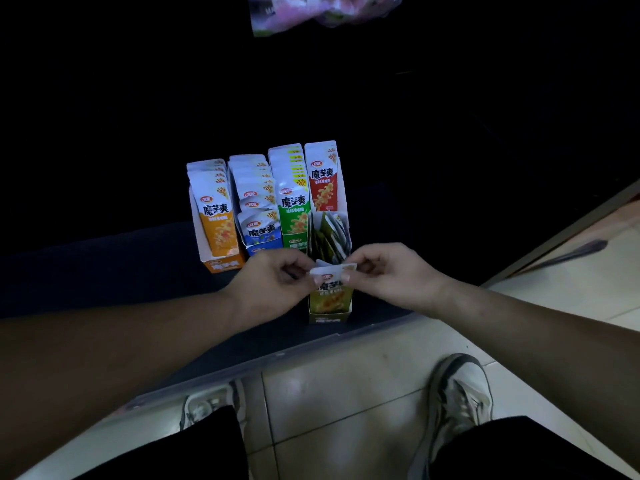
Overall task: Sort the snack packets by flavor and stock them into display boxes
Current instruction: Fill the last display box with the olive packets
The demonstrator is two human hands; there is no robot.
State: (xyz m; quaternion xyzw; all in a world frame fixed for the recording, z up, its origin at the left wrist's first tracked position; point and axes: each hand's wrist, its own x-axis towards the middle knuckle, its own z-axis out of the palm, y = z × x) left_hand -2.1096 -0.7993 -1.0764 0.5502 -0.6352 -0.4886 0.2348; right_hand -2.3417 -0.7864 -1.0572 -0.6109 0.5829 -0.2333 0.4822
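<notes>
Five display boxes stand on a dark surface: an orange box [221, 237], a blue box [261, 237], a green box [294, 220], a red box [323, 188] and, nearer to me, an olive-yellow box [330, 315]. Each holds upright snack packets of its colour. My left hand [273, 275] and my right hand [388, 271] both pinch the top edge of an olive-yellow packet [330, 277] standing at the front of the olive-yellow box. More olive packets [329, 237] lean loosely behind it.
The dark surface's front edge [277, 355] runs diagonally above a tiled floor [346, 393], where my two shoes show. A crumpled pinkish plastic bag [322, 10] lies at the far top. The area beyond the boxes is too dark to read.
</notes>
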